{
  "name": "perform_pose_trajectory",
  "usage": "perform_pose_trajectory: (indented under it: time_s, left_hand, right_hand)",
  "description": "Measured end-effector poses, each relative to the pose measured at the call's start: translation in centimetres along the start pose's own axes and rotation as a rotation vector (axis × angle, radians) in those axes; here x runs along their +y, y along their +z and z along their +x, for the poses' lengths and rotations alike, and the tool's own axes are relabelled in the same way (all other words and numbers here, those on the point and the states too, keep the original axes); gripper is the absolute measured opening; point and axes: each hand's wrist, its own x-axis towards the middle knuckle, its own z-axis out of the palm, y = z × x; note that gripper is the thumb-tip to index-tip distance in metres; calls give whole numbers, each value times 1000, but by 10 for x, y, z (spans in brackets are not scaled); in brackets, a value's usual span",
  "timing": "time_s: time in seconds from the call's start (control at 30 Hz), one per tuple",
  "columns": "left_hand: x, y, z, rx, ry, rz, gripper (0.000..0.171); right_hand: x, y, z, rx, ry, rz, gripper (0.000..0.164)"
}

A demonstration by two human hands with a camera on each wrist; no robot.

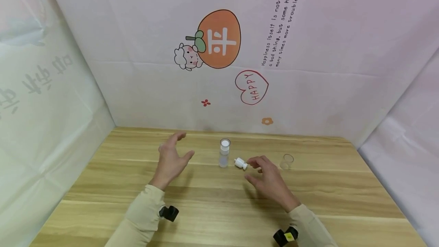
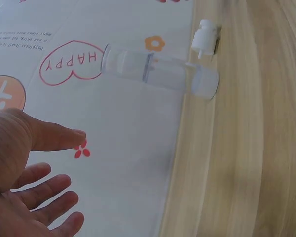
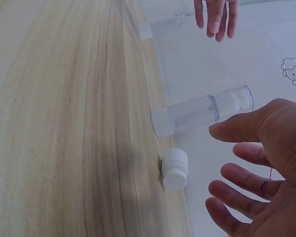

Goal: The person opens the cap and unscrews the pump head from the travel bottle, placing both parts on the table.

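Observation:
A clear bottle (image 1: 223, 158) with a whitish base and a clear cover over its top stands upright on the table between my hands. Just right of it lies a small white pump top (image 1: 241, 163), on its side. My right hand (image 1: 271, 180) hovers beside this pump top, fingers slightly bent and thumb apart, holding nothing. Spread thumb and fingers show on my left hand (image 1: 169, 163), in the air left of the bottle. Another clear bottle (image 3: 163, 27) with a white base appears near the left hand in the right wrist view; that hand mostly hides it in the head view.
A clear, round-rimmed cover (image 1: 286, 162) stands right of my right hand. The wood-grain table (image 1: 212, 216) meets a printed white cloth backdrop (image 1: 154, 94) along its far edge. Cloth walls also rise at left and right.

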Motion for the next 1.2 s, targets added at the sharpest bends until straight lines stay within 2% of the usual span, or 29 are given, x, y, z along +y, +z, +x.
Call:
perform_pose_trajectory:
  time_s: [0.4, 0.67, 0.97, 1.2]
  left_hand:
    - [3, 38, 0, -108, -19, -123, 54]
    - [0, 67, -1, -201, -74, -197, 53]
    - [-5, 91, 0, -235, -128, -301, 52]
    - [-6, 102, 2, -248, -151, -316, 51]
  right_hand:
    - [-1, 1, 0, -25, -10, 25, 33]
    - [-1, 3, 0, -28, -10, 26, 33]
    - [-2, 3, 0, -34, -14, 30, 34]
    - [-1, 2, 0, -28, -21, 25, 33]
